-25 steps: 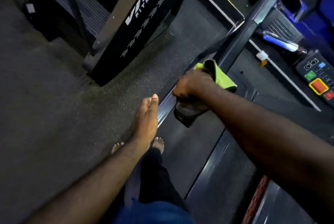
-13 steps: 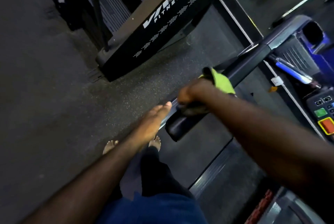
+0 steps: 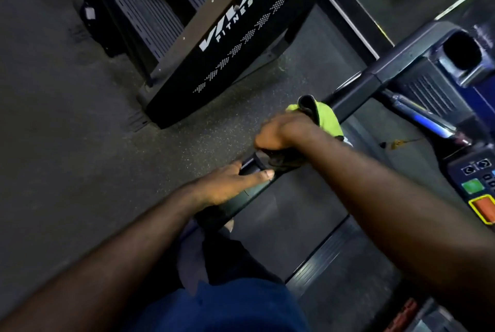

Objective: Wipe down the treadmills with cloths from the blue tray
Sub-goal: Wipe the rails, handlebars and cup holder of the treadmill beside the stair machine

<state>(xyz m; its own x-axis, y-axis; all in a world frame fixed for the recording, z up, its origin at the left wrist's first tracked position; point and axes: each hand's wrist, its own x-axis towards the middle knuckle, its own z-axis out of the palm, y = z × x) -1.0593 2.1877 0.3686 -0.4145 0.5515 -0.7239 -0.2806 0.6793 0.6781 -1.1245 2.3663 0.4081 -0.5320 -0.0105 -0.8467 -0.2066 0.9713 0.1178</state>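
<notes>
Fingers of the right hand curl tight around a yellow-green cloth, wrapping it over a treadmill's black handrail; just below, the left hand clasps the rail's end, console alongside.

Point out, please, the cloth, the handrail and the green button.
cloth [image 3: 327, 117]: head view, on its yellow-green fold.
handrail [image 3: 353, 93]: head view, on the bare bar beyond the cloth.
green button [image 3: 472, 186]: head view, on its face.
</notes>
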